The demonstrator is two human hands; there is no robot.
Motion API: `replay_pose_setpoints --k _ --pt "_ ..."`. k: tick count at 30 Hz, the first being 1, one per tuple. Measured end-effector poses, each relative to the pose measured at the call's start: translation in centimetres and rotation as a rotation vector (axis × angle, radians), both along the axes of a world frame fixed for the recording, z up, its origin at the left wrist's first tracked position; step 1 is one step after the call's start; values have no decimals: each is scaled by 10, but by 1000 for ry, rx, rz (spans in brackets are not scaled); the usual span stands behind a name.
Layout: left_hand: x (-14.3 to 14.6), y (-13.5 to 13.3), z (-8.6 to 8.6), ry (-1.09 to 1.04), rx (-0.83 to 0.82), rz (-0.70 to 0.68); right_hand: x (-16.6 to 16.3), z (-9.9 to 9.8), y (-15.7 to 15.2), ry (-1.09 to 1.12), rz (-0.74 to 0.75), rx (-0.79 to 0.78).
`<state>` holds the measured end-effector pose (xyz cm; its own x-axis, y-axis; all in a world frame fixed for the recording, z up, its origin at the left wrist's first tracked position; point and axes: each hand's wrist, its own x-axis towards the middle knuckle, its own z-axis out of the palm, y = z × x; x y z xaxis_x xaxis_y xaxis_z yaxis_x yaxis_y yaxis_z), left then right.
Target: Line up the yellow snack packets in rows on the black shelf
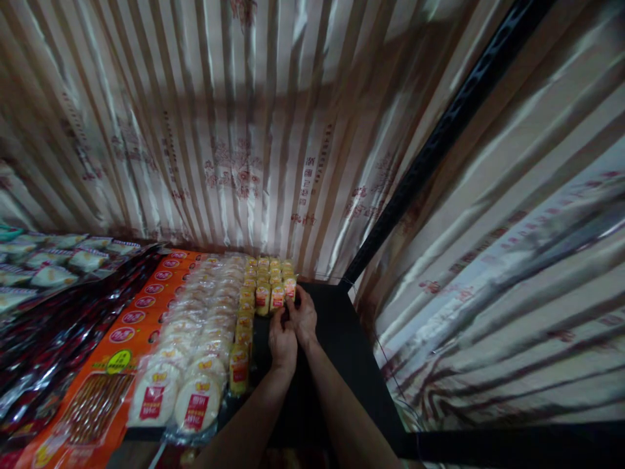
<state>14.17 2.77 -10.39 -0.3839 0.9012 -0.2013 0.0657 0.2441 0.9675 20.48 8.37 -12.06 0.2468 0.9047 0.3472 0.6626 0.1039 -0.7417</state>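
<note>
L hand (283,342) + R hand (305,318) curled at 3 front yellow pkgs (277,298), grip unclear; L of them, front 2 clear wrappers (196,410) w/ white discs (168,396).

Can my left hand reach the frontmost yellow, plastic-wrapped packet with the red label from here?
Probably yes: your left hand looks close, with only bare, flat black shelf showing between it and that packet.
</note>
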Motion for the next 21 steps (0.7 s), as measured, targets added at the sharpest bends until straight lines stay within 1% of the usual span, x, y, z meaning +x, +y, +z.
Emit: replay_pose_setpoints --k 3,6,10,16,21 --pt "1 -6 3 34 8 -18 0 0 -1 -24 16 24" --pt "2 -13 7 121 43 -31 1 0 -2 -24 38 33" --pt "2 -20 9 175 85 -32 1 0 -4 21 42 58" --pt "4 -21 5 160 111 1 0 1 -4 160 62 50" --pt "4 -21 3 114 113 -13 0 -3 -2 141 42 42"
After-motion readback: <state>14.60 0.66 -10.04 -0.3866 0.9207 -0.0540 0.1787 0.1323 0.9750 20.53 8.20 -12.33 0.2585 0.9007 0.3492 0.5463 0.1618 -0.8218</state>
